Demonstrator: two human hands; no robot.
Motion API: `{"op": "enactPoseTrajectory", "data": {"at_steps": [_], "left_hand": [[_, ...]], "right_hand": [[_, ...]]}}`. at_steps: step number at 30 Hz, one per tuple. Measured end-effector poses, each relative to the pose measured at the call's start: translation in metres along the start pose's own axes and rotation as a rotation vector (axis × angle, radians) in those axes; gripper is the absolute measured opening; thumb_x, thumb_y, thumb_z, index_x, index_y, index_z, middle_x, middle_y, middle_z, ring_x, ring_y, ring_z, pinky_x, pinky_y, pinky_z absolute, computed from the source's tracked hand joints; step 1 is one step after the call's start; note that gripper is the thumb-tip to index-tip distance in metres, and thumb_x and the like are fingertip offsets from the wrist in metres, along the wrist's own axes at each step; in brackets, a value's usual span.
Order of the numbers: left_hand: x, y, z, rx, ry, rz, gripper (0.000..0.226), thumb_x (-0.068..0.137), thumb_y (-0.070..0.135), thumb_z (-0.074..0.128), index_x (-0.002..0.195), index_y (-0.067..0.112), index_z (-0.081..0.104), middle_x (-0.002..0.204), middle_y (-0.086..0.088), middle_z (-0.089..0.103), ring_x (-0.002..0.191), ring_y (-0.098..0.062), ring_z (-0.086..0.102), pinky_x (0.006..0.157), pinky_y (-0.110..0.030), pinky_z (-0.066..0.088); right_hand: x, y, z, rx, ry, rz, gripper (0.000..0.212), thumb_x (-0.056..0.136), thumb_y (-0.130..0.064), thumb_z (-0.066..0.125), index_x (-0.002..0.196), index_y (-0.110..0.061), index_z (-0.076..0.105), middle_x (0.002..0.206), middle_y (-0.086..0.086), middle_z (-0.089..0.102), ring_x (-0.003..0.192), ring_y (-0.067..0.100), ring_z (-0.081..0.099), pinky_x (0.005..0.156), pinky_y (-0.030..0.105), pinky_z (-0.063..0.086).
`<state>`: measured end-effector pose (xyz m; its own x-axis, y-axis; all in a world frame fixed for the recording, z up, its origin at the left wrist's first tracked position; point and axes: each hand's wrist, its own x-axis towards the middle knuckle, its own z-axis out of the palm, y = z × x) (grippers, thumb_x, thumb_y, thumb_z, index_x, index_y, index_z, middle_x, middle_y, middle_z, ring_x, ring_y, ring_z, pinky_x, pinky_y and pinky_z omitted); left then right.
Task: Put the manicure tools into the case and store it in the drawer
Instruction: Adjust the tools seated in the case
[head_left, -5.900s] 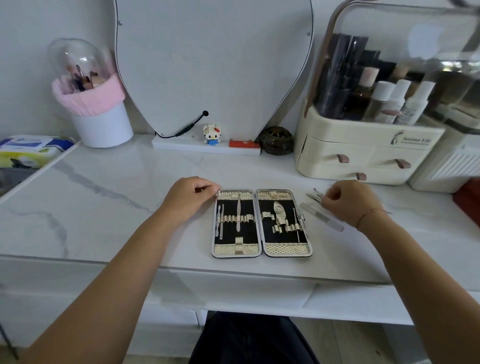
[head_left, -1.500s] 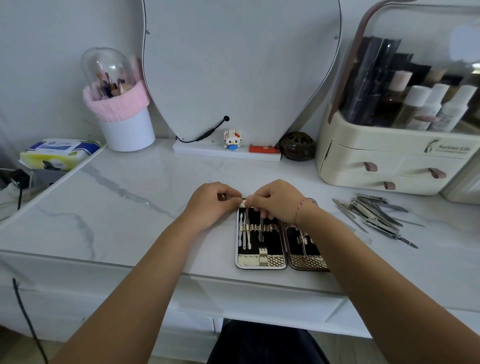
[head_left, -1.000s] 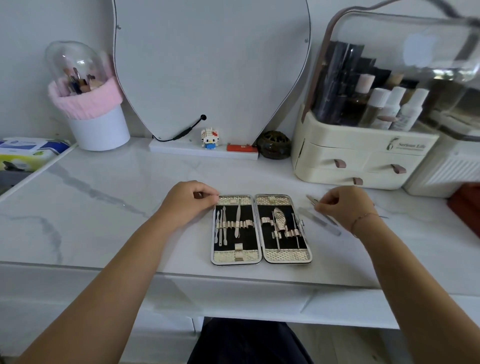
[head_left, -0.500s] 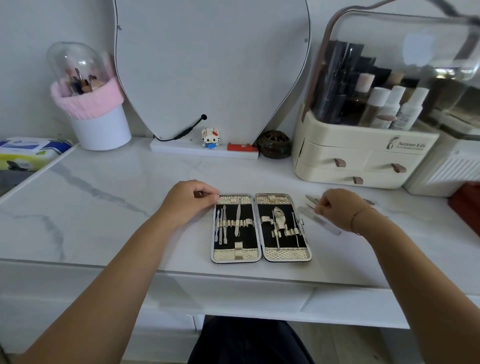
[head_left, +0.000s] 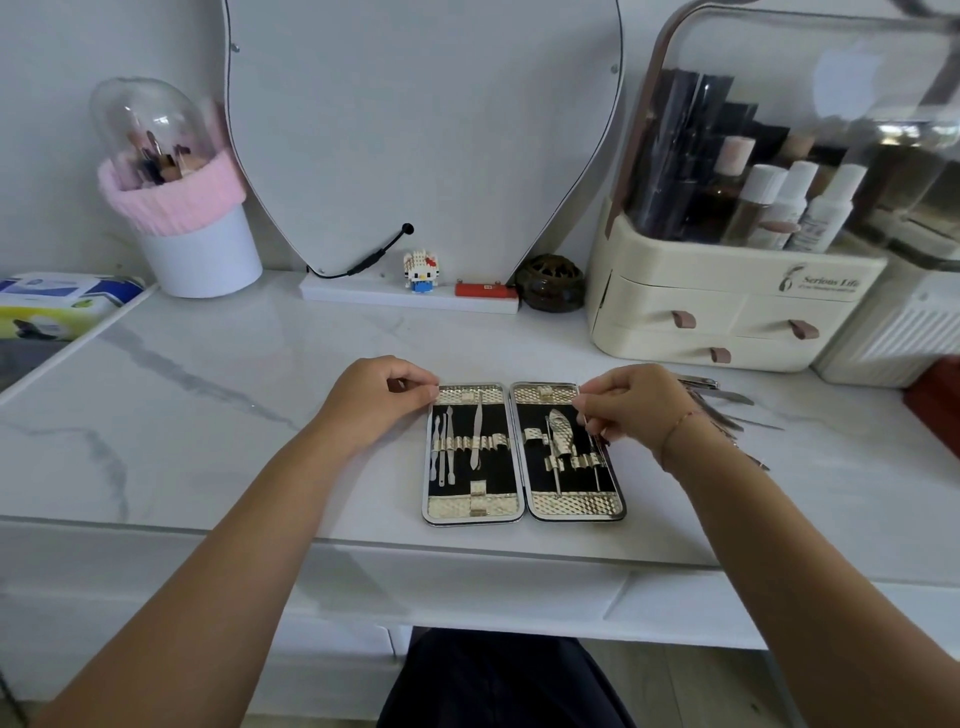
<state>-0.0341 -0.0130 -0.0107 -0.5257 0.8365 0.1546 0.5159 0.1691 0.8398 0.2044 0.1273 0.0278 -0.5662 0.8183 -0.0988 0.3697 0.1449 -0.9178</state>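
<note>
The manicure case (head_left: 523, 506) lies open flat on the marble vanity top, black lining with gold straps, several metal tools slotted in both halves. My left hand (head_left: 376, 397) pinches the case's upper left corner. My right hand (head_left: 631, 402) hovers over the upper right half, fingers pinched on a thin metal tool (head_left: 597, 444) that points down into the case. Several loose manicure tools (head_left: 719, 400) lie on the top behind my right wrist, partly hidden by it.
A cream cosmetics organiser with small drawers (head_left: 727, 322) stands at the back right. A mirror (head_left: 421, 130), a brick figurine (head_left: 420, 270), a dark round jar (head_left: 553, 283) and a brush holder (head_left: 179, 208) line the back. A tissue pack (head_left: 57, 304) sits far left.
My right hand has come left from the loose tools to the case's right half with a thin tool in its fingers. My left hand has stayed on the case corner.
</note>
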Motion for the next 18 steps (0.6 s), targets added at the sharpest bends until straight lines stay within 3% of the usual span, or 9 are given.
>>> {"op": "enactPoseTrajectory", "data": {"at_steps": [4,8,11,14,18], "left_hand": [[0.0002,-0.0002,0.0000,-0.006,0.001,-0.009,0.013,0.079,0.025,0.074,0.078,0.037,0.070,0.084,0.012,0.067,0.083,-0.007,0.060,0.073,-0.021,0.041],[0.0000,0.0007,-0.0002,0.000,0.001,-0.004,0.014,0.079,0.025,0.074,0.078,0.038,0.070,0.083,0.011,0.067,0.081,-0.007,0.060,0.070,-0.020,0.040],[-0.0005,0.0006,-0.0001,-0.004,0.002,-0.005,0.013,0.079,0.025,0.074,0.078,0.037,0.070,0.083,0.011,0.067,0.079,-0.006,0.060,0.070,-0.021,0.041],[-0.0006,0.0001,0.0000,-0.006,0.004,-0.011,0.012,0.079,0.026,0.074,0.079,0.037,0.071,0.083,0.011,0.068,0.078,-0.006,0.059,0.071,-0.021,0.041],[-0.0004,0.0007,0.0001,-0.001,0.003,-0.016,0.009,0.079,0.026,0.074,0.081,0.034,0.071,0.082,0.012,0.067,0.077,-0.004,0.059,0.069,-0.020,0.040]], "right_hand": [[0.0034,-0.0025,0.0010,0.010,0.007,0.044,0.011,0.081,-0.002,0.066,0.072,0.003,0.067,0.062,0.016,0.067,0.045,0.012,0.062,0.046,0.019,0.052],[0.0045,-0.0046,0.0012,-0.020,-0.027,0.083,0.011,0.081,-0.003,0.066,0.071,0.001,0.067,0.058,0.011,0.069,0.054,0.022,0.066,0.061,0.030,0.060],[0.0043,-0.0060,0.0024,-0.048,-0.055,0.098,0.002,0.081,0.000,0.065,0.079,0.000,0.064,0.055,0.009,0.069,0.059,0.026,0.067,0.068,0.035,0.060],[0.0039,-0.0058,0.0027,-0.110,-0.078,0.077,0.017,0.081,-0.001,0.065,0.095,-0.007,0.059,0.056,0.008,0.069,0.061,0.028,0.069,0.072,0.039,0.059],[0.0012,-0.0070,0.0017,-0.168,-0.087,-0.012,0.029,0.080,0.002,0.065,0.105,-0.013,0.059,0.058,0.009,0.067,0.053,0.020,0.066,0.058,0.030,0.058]]}}
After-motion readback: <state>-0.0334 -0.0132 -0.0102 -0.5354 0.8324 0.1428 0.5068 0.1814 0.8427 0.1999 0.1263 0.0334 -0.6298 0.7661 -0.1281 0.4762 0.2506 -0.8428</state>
